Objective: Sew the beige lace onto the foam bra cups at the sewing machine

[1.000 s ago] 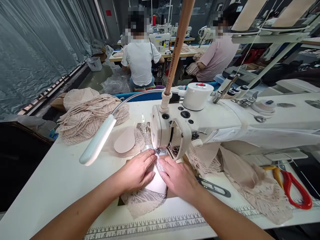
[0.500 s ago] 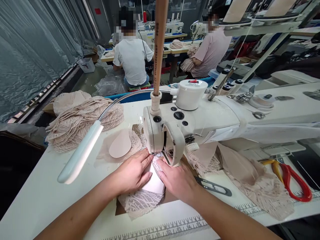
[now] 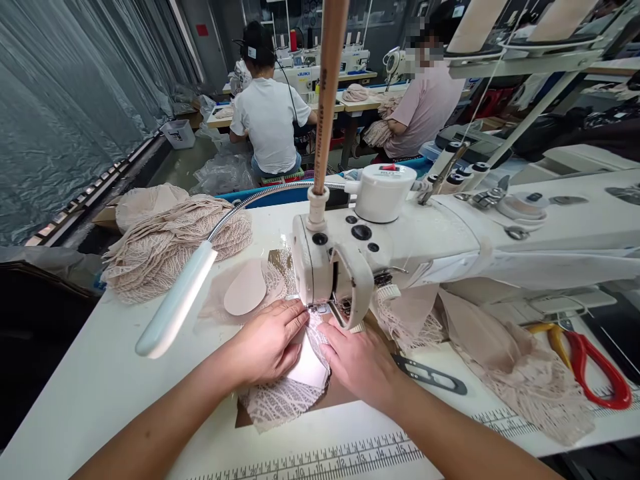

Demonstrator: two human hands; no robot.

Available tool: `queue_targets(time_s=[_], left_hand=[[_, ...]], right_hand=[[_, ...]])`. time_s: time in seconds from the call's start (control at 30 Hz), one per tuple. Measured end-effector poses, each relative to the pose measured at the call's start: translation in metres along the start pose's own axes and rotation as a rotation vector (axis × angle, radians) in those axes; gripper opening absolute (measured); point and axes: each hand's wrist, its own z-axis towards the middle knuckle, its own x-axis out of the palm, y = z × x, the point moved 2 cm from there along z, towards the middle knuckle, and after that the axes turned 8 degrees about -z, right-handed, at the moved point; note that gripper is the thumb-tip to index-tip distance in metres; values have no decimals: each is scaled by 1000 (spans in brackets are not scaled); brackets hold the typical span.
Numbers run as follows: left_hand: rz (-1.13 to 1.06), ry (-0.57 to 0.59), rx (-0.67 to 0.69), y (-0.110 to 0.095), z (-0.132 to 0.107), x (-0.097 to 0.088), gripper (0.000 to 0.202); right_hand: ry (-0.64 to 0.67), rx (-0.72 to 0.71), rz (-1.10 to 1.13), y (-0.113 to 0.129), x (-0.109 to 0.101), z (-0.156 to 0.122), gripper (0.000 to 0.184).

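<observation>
A lace fabric piece (image 3: 285, 401) with a smooth pale panel (image 3: 309, 370) on it lies under the sewing machine's presser foot (image 3: 318, 309). My left hand (image 3: 273, 343) rests flat on its left side, fingertips close to the foot and thumb apart. At the right edge of the lace, my right hand (image 3: 357, 357) lies with index finger and thumb apart, their tips touching the cloth. Both hands look open, pressing on the fabric rather than gripping it. The sewing machine head (image 3: 320, 260) stands just beyond the fingers, and its needle is hard to make out.
Left of the machine are a pale teardrop-shaped piece (image 3: 245, 288), a lamp (image 3: 175, 303) and a lace stack (image 3: 170, 243). To the right lie red-handled scissors (image 3: 597, 370), a grey flat tool (image 3: 433, 375) and more lace pieces (image 3: 520, 360). Two people sit at machines beyond.
The whole view has shifted slightly. The right hand's fingertips sit a little farther from the presser foot, showing more lace edge between the hands. The left hand stays about where it was on the fabric.
</observation>
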Motion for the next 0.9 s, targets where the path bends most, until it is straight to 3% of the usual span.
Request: queue_targets(time_s=[0.3, 0.53, 0.9], left_hand=[[50, 75, -18, 3, 1, -7, 39], [51, -8, 55, -14, -6, 3, 33], [-43, -51, 31, -10, -10, 14, 26]], right_hand=[[-13, -26, 53, -3, -5, 0, 19], [-93, 3, 129, -10, -5, -1, 29], [-112, -121, 87, -5, -6, -2, 28]])
